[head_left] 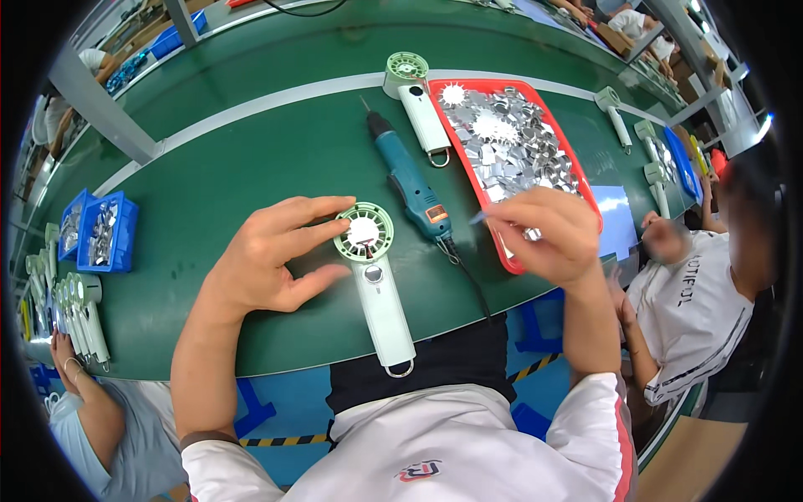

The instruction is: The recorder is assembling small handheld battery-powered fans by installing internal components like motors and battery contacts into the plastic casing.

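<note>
A white handheld fan (385, 314) with a pale green round head lies on the green table in front of me, its metal loop toward me. My left hand (276, 255) is open beside the fan's head. Its index and middle fingertips rest at the head's rim, while the thumb stays apart from the handle. Over the near right part of a red tray (512, 266), my right hand (552, 233) is closed in a pinch. A small, thin, bluish translucent film piece (478, 218) sticks out from its fingertips. Silvery metal pieces (510, 138) fill the tray.
Between fan and tray lies a teal electric screwdriver (410, 180) with a black cord. Another fan (418, 109) lies beyond it. Blue bins (109, 234) of metal parts and several fans (84, 309) stand left. Co-workers sit on both sides, one in white (694, 293) at right.
</note>
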Tool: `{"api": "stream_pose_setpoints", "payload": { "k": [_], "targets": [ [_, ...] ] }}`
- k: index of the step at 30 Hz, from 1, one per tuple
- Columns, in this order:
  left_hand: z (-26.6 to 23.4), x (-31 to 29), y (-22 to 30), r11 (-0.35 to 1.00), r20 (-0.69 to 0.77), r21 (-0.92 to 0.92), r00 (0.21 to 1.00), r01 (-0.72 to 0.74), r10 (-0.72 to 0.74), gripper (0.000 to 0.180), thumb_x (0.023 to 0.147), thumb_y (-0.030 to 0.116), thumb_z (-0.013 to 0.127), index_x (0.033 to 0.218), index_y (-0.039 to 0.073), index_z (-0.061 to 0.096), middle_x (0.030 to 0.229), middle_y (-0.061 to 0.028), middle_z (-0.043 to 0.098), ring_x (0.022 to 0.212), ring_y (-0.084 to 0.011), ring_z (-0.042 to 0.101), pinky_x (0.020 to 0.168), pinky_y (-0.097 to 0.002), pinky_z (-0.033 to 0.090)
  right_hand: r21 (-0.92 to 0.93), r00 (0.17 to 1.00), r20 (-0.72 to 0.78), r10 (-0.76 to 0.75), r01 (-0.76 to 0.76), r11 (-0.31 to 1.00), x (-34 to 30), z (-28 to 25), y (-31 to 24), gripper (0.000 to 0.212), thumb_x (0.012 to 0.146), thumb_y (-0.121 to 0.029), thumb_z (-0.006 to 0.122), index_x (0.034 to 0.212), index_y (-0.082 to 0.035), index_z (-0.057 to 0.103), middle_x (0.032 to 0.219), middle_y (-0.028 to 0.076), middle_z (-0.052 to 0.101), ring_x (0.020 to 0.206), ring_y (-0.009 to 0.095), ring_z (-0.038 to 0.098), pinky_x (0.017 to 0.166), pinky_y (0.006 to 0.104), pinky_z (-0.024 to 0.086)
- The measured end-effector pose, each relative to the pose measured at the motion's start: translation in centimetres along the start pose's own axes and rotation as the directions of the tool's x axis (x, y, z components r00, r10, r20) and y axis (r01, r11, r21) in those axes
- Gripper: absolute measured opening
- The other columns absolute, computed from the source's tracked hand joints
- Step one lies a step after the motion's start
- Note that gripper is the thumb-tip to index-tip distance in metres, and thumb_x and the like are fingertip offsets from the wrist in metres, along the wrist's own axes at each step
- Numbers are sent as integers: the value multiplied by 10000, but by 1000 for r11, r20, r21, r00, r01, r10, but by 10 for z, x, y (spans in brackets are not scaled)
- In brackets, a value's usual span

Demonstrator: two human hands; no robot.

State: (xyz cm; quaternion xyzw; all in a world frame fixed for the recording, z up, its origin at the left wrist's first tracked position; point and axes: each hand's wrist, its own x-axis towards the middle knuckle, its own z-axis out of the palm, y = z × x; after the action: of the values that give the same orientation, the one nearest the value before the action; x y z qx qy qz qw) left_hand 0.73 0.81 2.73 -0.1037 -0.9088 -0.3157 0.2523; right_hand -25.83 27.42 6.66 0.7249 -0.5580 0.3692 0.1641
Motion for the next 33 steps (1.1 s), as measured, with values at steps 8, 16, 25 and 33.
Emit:
{"api": "stream_pose_setpoints", "payload": {
  "k": [8,16,25,33],
  "targets": [
    [13,4,-2,997,-105,47,992,-66,71,500,720,93,996,1157,-47,796,1300,-222,771,1061,-394,785,874,-459,655,215,983,18,-185,177,960,51,75,-10,296,796,39,929,1066,11,812,959,130,826,635,209,704,523,324,542],
    [14,0,-3,998,-133,38,990,-47,51,454,736,80,978,1126,-59,790,1260,-203,770,1028,-373,784,848,-450,664,222,991,89,-100,78,972,46,86,-13,328,799,35,921,1108,-29,835,1016,121,844,713,212,747,562,305,563],
    [15,-1,-4,999,-133,35,990,-40,45,427,771,89,965,1136,-57,799,1281,-202,790,992,-364,800,857,-446,674,249,989,108,-99,70,966,45,90,-11,335,812,41,914,1133,-3,830,1029,142,844,702,216,749,562,309,564],
    [15,-1,-3,998,-137,29,989,-53,56,422,757,80,964,1120,-62,802,1260,-225,795,982,-363,805,845,-442,677,272,989,97,-109,79,959,43,93,-13,348,820,48,921,1152,11,823,1035,154,841,685,218,740,541,310,545]
  ]
}}
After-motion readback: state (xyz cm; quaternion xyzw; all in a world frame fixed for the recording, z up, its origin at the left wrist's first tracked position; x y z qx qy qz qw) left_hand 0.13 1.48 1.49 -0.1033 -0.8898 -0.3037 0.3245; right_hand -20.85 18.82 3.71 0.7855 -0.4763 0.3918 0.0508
